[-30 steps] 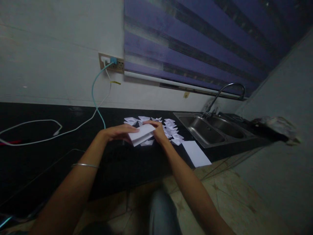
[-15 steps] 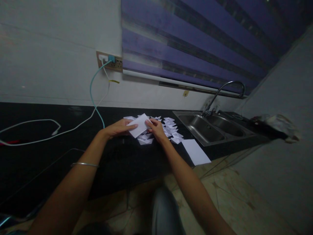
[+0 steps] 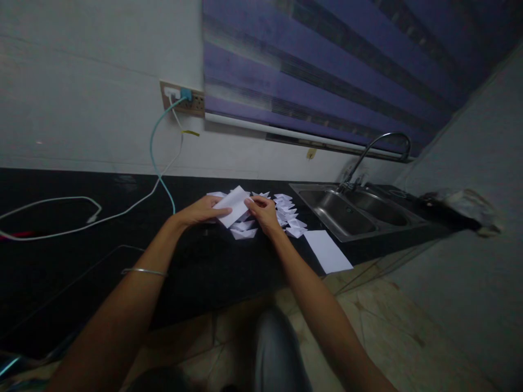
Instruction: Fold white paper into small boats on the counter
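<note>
Near the frame's centre, the left hand [image 3: 200, 211] and right hand [image 3: 265, 214] pinch a white paper rectangle [image 3: 234, 210] between thumbs and fingers. Angular, folded white paper pieces [image 3: 244, 234] lie around it on the black countertop [image 3: 212, 272].

Nothing legible anywhere: no word, brand, number or sign can be read on the paper [image 3: 238, 203] left of the sink [image 3: 342, 216], the socket [image 3: 198, 103] farther left, or the blind [image 3: 294, 81] above the sink.
</note>
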`<state>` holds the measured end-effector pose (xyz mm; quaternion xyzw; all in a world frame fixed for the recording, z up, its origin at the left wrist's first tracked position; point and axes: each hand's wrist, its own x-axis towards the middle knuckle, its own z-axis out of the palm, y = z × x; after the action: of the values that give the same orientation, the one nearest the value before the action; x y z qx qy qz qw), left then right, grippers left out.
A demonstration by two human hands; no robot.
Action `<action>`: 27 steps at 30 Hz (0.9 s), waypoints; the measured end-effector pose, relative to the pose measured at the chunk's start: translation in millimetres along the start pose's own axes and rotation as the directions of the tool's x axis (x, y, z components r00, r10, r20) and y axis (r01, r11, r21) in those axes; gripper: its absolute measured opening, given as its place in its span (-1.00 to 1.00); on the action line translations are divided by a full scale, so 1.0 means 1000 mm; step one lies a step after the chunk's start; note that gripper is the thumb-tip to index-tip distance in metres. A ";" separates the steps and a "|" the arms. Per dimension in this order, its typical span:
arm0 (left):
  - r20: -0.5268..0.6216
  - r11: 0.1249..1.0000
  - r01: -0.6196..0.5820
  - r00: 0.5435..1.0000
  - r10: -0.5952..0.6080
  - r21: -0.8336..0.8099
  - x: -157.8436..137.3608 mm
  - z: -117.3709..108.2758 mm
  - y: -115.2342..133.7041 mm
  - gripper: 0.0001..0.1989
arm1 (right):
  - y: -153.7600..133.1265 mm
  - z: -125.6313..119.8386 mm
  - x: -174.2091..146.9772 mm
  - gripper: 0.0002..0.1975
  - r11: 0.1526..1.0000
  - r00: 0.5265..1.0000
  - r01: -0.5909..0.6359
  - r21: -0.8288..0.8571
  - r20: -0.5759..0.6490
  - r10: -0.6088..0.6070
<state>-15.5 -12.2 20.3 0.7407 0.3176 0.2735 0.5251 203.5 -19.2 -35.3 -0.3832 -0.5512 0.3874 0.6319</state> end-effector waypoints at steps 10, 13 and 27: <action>-0.045 0.999 0.020 0.999 -0.021 -0.027 0.002 0.001 -0.004 -0.59 | 0.000 -0.001 -0.001 -0.64 1.000 1.000 -0.018 -0.006 0.022 0.018; -0.069 0.999 0.005 0.998 -0.008 -0.047 0.002 0.003 -0.002 -0.57 | 0.001 -0.001 -0.002 -0.64 0.998 0.999 -0.027 -0.050 0.024 0.028; 0.105 1.000 0.026 0.994 -0.024 -0.017 0.005 -0.002 -0.007 -0.71 | -0.012 -0.007 -0.006 -0.59 0.954 0.974 0.073 -0.291 0.225 -0.006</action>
<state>-14.8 -5.6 14.0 0.7452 0.2962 0.2306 0.5512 211.1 -30.4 -27.4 -0.4171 -0.6777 0.3276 0.5093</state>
